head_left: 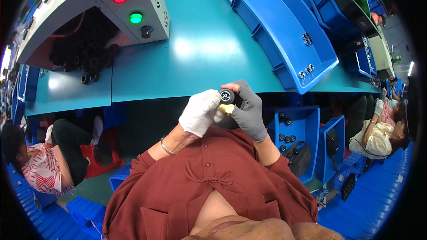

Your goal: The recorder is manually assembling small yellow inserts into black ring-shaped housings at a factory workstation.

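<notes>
As I see the wheel [227, 95]: it sits between both hands, just short of the near edge of the desk [200, 69], spoked face up.
White-gloved left hand [202, 109]: curled in, fingertips pinching the wheel from its left.
Grey-gloved right hand [249, 111]: a bare-tipped finger at the far side, thumb at the near side, pinching it from the right.
Yellow piece [227, 108]: by the right thumb, nearer the body than the wheel; cover or scrap, I can't tell from here.
Black tyre [232, 96]: light, I'd guess, firm and rubbery, unlikely to slip.
Silver hub [225, 96]: probably stiff and smoother, slicker under cloth, perhaps easily scuffed.
Best hold: opposite sides of the tread, leaving the spokes uncovered.
Blue bin [306, 124]: right of the grip, with dark wheels [287, 139] inside.
Blue tray [275, 18]: beyond the grip, rightward, holding small silvery parts [307, 39].
</notes>
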{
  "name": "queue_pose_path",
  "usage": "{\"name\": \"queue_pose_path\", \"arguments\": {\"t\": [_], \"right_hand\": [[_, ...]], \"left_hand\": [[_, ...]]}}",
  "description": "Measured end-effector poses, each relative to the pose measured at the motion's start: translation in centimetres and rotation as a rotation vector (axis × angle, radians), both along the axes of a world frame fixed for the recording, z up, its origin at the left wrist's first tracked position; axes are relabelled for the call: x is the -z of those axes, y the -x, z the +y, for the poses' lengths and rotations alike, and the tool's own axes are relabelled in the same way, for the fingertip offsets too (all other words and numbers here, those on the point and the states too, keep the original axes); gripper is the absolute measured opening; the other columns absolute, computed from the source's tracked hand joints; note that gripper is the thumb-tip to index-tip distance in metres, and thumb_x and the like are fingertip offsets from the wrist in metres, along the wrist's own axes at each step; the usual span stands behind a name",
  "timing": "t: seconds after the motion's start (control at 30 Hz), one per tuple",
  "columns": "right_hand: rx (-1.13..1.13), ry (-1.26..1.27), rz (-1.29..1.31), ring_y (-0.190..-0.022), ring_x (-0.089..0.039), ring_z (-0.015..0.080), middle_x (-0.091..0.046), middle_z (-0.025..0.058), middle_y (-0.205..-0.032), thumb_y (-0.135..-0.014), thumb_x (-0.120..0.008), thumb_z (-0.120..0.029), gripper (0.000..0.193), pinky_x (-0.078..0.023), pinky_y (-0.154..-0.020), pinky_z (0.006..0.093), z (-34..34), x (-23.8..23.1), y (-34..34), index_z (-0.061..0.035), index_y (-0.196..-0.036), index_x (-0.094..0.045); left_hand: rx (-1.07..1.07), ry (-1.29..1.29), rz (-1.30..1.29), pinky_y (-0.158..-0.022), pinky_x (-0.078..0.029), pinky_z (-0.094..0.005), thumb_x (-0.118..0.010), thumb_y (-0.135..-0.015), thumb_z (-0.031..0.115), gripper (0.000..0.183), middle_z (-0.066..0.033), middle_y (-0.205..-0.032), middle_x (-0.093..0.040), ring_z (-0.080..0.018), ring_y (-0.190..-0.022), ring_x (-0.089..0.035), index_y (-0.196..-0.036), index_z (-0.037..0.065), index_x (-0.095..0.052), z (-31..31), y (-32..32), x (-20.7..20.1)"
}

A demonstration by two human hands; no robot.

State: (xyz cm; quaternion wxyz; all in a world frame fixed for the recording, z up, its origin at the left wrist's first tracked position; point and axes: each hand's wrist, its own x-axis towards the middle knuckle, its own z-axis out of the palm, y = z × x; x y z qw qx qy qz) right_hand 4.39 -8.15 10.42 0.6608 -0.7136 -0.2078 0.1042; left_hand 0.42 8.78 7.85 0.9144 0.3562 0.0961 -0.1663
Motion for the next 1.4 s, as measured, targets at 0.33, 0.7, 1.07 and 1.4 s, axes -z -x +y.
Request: {"name": "queue_pose_path", "arguments": {"t": [0.33,0.7,1.07,1.4], "right_hand": [[0.004,0.161,-0.251,-0.101,-0.061,0.0174,-0.061,0.0074,-0.110,-0.080,-0.079,-0.021,0.042,-0.049,-0.089,0.0291,-0.6,-0.5,-0.8,-0.0016,-0.115,-0.067],[-0.024,0.265,-0.365,-0.093,-0.063,0.0263,-0.062,0.0123,-0.107,-0.078,-0.075,-0.019,0.038,-0.051,-0.081,0.0340,-1.0,-1.4,-1.5,0.0003,-0.109,-0.066],[0.075,0.382,-0.610,-0.085,-0.056,0.0322,-0.060,0.0113,-0.095,-0.065,-0.064,-0.002,0.039,-0.048,-0.073,0.0408,-1.1,-1.2,-1.3,-0.0017,-0.103,-0.064],[0.131,0.333,-0.578,-0.089,-0.058,0.0317,-0.062,0.0123,-0.101,-0.066,-0.064,0.000,0.039,-0.049,-0.075,0.0387,-0.8,-1.1,-0.8,-0.0012,-0.105,-0.065]], "left_hand": [[0.012,0.151,0.039,-0.063,-0.046,-0.0264,-0.068,-0.096,0.025,0.026,-0.0064,-0.087,-0.061,-0.0143,-0.070,-0.057,-0.102,0.000,-0.061,-0.7,0.7,0.4],[0.030,-0.010,0.055,-0.070,-0.051,-0.0296,-0.063,-0.099,0.020,0.027,-0.0092,-0.093,-0.067,-0.0159,-0.076,-0.064,-0.115,-0.002,-0.063,-0.3,0.4,0.6],[-0.134,-0.502,-0.029,-0.069,-0.049,-0.0228,-0.070,-0.093,0.014,0.016,-0.0035,-0.083,-0.068,-0.0077,-0.074,-0.060,-0.099,-0.001,-0.066,-2.0,-0.2,-0.5],[-0.111,0.335,0.099,-0.097,-0.049,-0.0371,-0.065,-0.097,0.013,0.016,-0.0065,-0.113,-0.063,-0.0190,-0.104,-0.061,-0.110,0.003,-0.063,-2.4,0.2,1.4]]}}
